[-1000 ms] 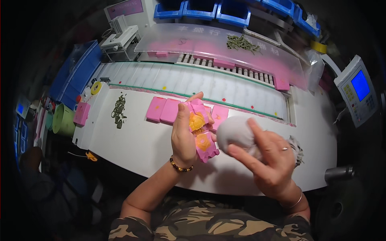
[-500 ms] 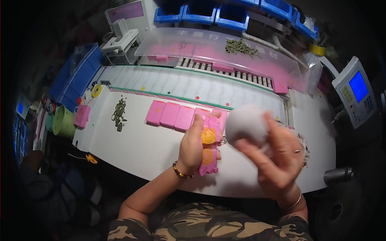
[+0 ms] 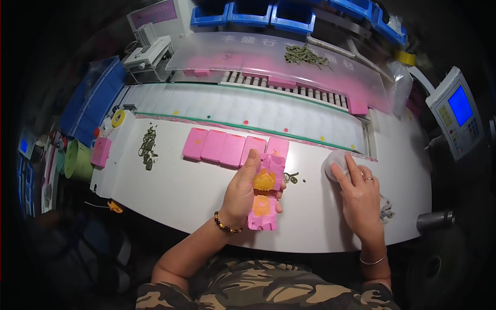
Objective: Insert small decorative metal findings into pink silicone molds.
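Observation:
My left hand is closed round an opened pink rubber mould, thumb along its edge. Orange-yellow patches show on both inner faces, and the mould's lower part folds down toward me. To the right, my right hand has its fingers over a round white pouch, which rests on the white table. Beyond my left hand lies a row of several pink mould blocks, the rightmost partly hidden by the mould I hold. Small dark green pieces lie between my hands.
A pile of green pieces lies at the left. Behind the table runs a long white-topped track with rollers. A control panel stands at the right, a green bin at the left. Blue trays hang above.
My right hand has carried the white pouch away from the mould, rightward and down onto the table. My left hand still holds the mould, shifted slightly left.

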`<state>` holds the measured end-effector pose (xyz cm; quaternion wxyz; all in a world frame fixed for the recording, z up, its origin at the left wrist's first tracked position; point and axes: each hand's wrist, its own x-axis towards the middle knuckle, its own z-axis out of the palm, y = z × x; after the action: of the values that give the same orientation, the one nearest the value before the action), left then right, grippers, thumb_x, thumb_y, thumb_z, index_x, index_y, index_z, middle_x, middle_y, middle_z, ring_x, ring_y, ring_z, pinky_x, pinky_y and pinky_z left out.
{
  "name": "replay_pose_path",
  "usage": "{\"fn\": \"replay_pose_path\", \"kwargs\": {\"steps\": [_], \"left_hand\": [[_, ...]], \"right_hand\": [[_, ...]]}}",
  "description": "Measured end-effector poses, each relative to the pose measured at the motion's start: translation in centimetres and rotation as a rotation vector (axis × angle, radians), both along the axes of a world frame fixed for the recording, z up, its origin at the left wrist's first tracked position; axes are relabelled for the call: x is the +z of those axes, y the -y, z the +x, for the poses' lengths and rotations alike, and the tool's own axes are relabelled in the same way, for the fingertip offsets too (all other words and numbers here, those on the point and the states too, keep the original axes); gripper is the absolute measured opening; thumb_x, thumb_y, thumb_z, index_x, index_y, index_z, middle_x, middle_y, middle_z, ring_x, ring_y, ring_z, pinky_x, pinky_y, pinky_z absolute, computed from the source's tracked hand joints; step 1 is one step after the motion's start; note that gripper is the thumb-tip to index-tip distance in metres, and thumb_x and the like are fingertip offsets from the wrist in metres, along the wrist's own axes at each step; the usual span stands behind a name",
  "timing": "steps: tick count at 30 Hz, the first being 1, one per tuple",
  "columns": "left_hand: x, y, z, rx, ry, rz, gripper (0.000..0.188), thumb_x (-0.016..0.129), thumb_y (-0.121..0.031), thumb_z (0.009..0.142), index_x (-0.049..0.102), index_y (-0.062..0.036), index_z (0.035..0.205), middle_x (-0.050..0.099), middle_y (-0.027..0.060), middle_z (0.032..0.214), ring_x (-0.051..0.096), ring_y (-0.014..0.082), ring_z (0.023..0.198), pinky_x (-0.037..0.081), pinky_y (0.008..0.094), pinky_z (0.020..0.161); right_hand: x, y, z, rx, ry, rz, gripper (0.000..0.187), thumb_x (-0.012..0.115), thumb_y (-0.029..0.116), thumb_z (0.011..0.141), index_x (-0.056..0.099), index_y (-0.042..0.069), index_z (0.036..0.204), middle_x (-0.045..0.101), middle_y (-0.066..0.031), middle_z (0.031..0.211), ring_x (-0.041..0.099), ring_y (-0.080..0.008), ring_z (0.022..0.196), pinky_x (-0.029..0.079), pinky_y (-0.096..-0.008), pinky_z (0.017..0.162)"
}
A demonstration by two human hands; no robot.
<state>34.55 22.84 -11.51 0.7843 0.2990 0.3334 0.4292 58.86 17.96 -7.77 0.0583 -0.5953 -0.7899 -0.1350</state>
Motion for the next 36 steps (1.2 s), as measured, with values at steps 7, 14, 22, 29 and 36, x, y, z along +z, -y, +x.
{"fn": "replay_pose_path", "kwargs": {"steps": [7, 14, 22, 29, 36], "left_hand": [[-0.1, 0.7, 1.3, 0.028, 0.093, 0.045, 0.064, 0.034, -0.063, 0.097, 0.055, -0.0029, 0.103, 0.062, 0.01, 0.08, 0.062, 0.0162, 0.064, 0.057, 0.0321, 0.053], [-0.2, 0.9, 0.8, 0.105, 0.16, 0.088, 0.061, 0.034, -0.06, 0.098, 0.05, -0.0026, 0.111, 0.061, 0.0112, 0.086, 0.063, 0.017, 0.067, 0.056, 0.0297, 0.056], [-0.8, 1.1, 0.3, -0.018, 0.147, 0.253, 0.058, 0.056, -0.059, 0.089, 0.043, -0.0092, 0.116, 0.06, 0.0112, 0.104, 0.059, 0.0207, 0.098, 0.049, 0.0351, 0.087], [-2.0, -0.2, -1.2, -0.245, 0.283, 0.27, 0.053, 0.071, -0.046, 0.084, 0.05, -0.0103, 0.116, 0.059, 0.0047, 0.114, 0.057, 0.0161, 0.111, 0.047, 0.0341, 0.097], [-2.4, -0.5, -1.2, -0.273, 0.291, 0.32, 0.048, 0.076, -0.04, 0.081, 0.053, -0.0113, 0.112, 0.058, 0.0109, 0.117, 0.057, 0.0198, 0.111, 0.046, 0.0359, 0.096]], "right_hand": [[-0.8, 2.2, -6.1, 0.401, -0.801, 0.065, 0.041, 0.071, 0.002, 0.072, 0.065, 0.008, 0.112, 0.061, -0.01, 0.114, 0.06, -0.0281, 0.095, 0.047, -0.0376, 0.081], [-2.9, 2.6, -7.8, 0.519, -0.693, 0.173, 0.034, 0.068, 0.006, 0.065, 0.069, 0.009, 0.098, 0.062, -0.0035, 0.099, 0.06, -0.0216, 0.088, 0.049, -0.0332, 0.074], [-2.2, 1.8, -6.9, 0.548, -0.686, 0.301, 0.032, 0.07, 0.006, 0.065, 0.07, 0.006, 0.097, 0.063, -0.0042, 0.094, 0.062, -0.021, 0.083, 0.052, -0.03, 0.068], [-2.1, 1.6, -6.3, 0.555, -0.72, 0.304, 0.033, 0.071, 0.006, 0.065, 0.07, 0.008, 0.098, 0.064, -0.0049, 0.095, 0.064, -0.022, 0.084, 0.053, -0.0299, 0.067], [-1.7, 1.4, -6.0, 0.535, -0.689, 0.303, 0.033, 0.071, 0.006, 0.065, 0.07, 0.008, 0.098, 0.063, -0.0045, 0.095, 0.064, -0.0226, 0.084, 0.053, -0.0304, 0.068]]}}
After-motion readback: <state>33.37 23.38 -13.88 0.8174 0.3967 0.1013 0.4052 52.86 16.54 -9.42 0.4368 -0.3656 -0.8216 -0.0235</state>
